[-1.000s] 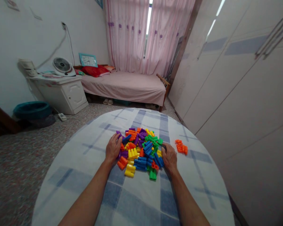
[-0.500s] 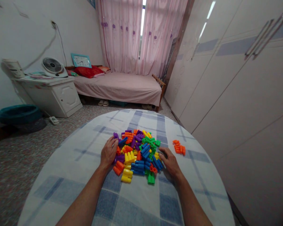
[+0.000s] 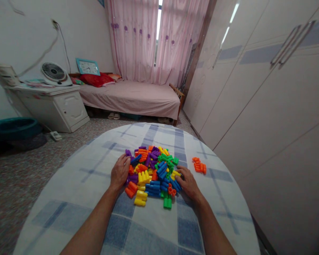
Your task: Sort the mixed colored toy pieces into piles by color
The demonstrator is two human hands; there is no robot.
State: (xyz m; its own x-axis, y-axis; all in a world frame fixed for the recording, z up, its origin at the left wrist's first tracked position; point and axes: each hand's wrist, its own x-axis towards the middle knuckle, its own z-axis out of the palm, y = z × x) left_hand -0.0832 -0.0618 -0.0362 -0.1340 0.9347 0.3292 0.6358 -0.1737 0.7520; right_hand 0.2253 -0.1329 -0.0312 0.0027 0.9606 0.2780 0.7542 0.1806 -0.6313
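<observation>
A heap of plastic building blocks in purple, orange, yellow, green and blue lies mid-table; a yellow block [image 3: 143, 177] shows near its middle. My left hand [image 3: 120, 172] rests against the heap's left side, fingers slightly bent and apart, next to a purple block [image 3: 133, 178] and a blue block [image 3: 135, 159]. On the opposite side, my right hand [image 3: 187, 181] is open, its thumb and forefinger spread beside a small yellow block [image 3: 175, 174] and a blue block [image 3: 175, 184]. Neither hand has a block lifted. A few orange blocks [image 3: 200, 168] lie apart to the right.
The blocks lie on a round table with a blue-and-white checked cloth [image 3: 154, 237]. Beyond it stands a bed [image 3: 138, 94]. A white cabinet [image 3: 71, 108] with a fan [image 3: 54, 72] on it is at the left, and a tall wardrobe [image 3: 255, 106] at the right.
The view has shifted slightly, moving the whole scene a little left. My right hand's fingers are nearer the small yellow block. The left hand stays by the heap.
</observation>
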